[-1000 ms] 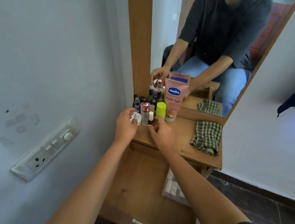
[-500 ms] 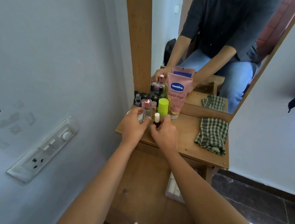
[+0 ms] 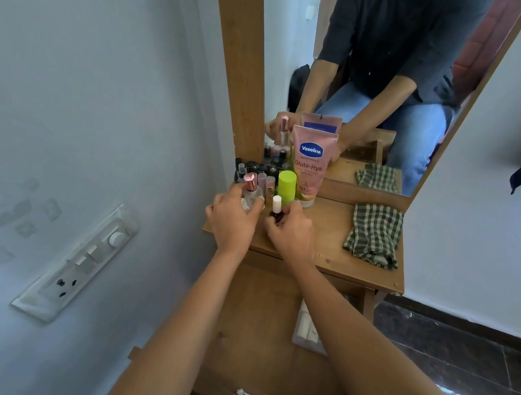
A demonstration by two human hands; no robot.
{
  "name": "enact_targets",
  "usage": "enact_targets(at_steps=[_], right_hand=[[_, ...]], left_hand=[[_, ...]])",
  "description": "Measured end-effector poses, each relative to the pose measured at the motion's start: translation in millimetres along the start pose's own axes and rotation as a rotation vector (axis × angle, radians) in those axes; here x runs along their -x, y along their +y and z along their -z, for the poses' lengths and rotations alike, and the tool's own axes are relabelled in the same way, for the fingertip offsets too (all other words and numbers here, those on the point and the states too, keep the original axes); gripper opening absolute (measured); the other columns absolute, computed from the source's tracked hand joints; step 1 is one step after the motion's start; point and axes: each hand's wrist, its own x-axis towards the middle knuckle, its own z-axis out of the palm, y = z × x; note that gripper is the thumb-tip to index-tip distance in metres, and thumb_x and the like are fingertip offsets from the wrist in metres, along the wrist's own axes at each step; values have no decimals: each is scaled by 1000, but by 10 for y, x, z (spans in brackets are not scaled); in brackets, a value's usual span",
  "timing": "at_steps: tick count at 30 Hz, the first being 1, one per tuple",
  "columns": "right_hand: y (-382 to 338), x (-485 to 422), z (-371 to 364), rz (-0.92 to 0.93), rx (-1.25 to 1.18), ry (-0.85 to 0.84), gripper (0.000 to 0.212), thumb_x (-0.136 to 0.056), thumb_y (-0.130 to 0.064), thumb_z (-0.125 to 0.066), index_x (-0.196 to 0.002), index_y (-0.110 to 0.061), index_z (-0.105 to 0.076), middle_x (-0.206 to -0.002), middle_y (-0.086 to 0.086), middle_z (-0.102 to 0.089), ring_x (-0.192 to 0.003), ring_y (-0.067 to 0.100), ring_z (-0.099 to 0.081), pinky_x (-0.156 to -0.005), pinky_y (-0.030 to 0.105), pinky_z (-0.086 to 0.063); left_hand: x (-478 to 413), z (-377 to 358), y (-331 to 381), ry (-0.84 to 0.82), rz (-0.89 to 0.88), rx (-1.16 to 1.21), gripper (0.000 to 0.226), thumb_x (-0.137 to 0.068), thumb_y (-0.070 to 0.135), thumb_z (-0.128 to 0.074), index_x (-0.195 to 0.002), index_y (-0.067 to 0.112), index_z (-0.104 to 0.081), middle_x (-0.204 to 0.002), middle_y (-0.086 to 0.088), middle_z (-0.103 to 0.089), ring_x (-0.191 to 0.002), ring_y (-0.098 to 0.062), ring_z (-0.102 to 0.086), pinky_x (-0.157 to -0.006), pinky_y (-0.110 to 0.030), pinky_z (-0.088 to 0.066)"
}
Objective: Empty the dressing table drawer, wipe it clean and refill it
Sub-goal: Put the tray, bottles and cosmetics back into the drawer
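**Two grips, two bottles**

The left grip (image 3: 232, 226) curls round a clear perfume bottle (image 3: 251, 196) with a rose-gold cap. The right grip (image 3: 292, 234), just beside it, pinches a small dark bottle (image 3: 276, 203) (white cap up). Just beyond the right grip stand a green bottle (image 3: 286, 187) and a pink Vaseline tube (image 3: 309, 167). A checked cloth (image 3: 372, 234) lies well to its right on the worktop (image 3: 329, 242). Below both wrists the drawer (image 3: 258, 312) stands pulled out.

Soft even daylight, faint shadows, wide-angle bending at edges, slightly soft focus
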Motion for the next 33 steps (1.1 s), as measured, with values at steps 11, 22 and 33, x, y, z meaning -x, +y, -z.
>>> enact_targets(at_steps=[11,22,33], right_hand=[[6,309,272,115,-461,-86,20,-78,-25,-70,-91,-13,-59,-71,-5,-57,-63,5,-50,-60,29,-46],[351,1109,-378,45,-48,-459,21,-88,-23,-61,-104,-12,-53,-87,3,-64,-79,19,-60,-68,35,-48],[212,828,-885,-25,-121,-344,18,-88,-10,-59,-105,-4,-56,-92,12,-67,-87,28,-64,-72,34,-47]], left_hand=[[870,649,-395,-93,188,284,35,-77,33,-76,-108,18,-67,-92,6,-67,-85,-9,-59,-73,-24,-40],[1305,840,-685,-167,224,76,32,-79,35,-73,-106,20,-65,-83,10,-63,-78,-8,-60,-56,-11,-33],[1306,784,-757,-177,284,54,30,-82,34,-71,-107,19,-64,-87,10,-67,-75,1,-55,-55,-6,-35]])
